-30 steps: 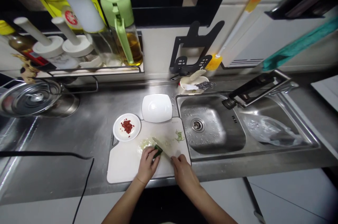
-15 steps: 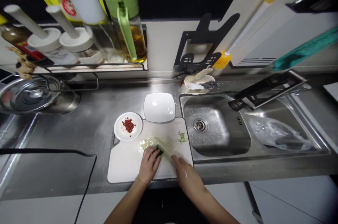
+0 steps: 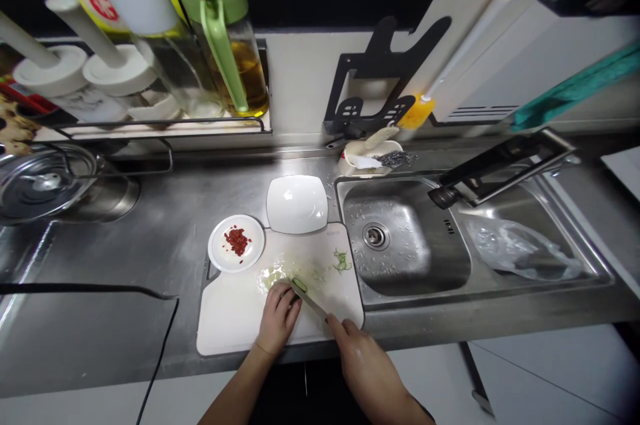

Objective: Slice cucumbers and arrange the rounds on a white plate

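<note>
On a white cutting board, my left hand presses down on a short green vegetable piece, fingers curled over it. My right hand is closed round the handle of a knife, whose blade rests against the green piece by my left fingertips. Pale chopped bits lie just above my left hand, and green trimmings lie at the board's right edge.
A small round plate with chopped red bits and an empty square white dish sit behind the board. The steel sink with a plastic bag is to the right. Oil bottle and jars stand on a rack behind.
The knife and my right hand have drawn back toward me a little; the green piece looks shorter. The camera view shifted slightly.
</note>
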Demonstrator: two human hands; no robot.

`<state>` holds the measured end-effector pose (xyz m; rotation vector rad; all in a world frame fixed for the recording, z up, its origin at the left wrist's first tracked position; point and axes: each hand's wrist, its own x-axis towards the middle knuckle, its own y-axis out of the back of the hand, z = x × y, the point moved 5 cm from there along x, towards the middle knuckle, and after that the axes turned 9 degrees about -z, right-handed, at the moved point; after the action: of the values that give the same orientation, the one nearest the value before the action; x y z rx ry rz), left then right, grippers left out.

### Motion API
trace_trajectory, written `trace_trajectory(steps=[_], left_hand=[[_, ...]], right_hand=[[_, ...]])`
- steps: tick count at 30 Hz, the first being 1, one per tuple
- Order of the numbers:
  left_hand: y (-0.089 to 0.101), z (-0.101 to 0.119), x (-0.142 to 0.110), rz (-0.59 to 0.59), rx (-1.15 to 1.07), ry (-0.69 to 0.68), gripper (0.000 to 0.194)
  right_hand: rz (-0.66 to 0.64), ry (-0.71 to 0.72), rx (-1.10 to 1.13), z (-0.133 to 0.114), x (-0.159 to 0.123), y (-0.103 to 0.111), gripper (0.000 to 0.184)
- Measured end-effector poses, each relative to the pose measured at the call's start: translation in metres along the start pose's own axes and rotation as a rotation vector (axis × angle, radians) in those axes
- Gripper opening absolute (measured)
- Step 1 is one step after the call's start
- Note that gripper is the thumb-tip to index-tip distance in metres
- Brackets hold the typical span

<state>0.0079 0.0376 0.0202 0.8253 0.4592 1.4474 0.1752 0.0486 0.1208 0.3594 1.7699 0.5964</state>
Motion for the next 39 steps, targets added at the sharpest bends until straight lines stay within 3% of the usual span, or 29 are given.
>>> trace_trajectory(steps=[28, 39], left_hand=[[0.0029, 0.0011, 0.0023, 0.019, 0.000, 0.000, 0.019], [0.0031, 0.0007, 0.0026, 0.056, -0.024, -0.016, 0.017]], right_hand=[[-0.045, -0.016, -0.053, -0.0042, 0.0058, 0.0027, 0.066], [-0.024, -0.004, -0.071, -0.0069, 0.0069, 0.0067, 0.059]])
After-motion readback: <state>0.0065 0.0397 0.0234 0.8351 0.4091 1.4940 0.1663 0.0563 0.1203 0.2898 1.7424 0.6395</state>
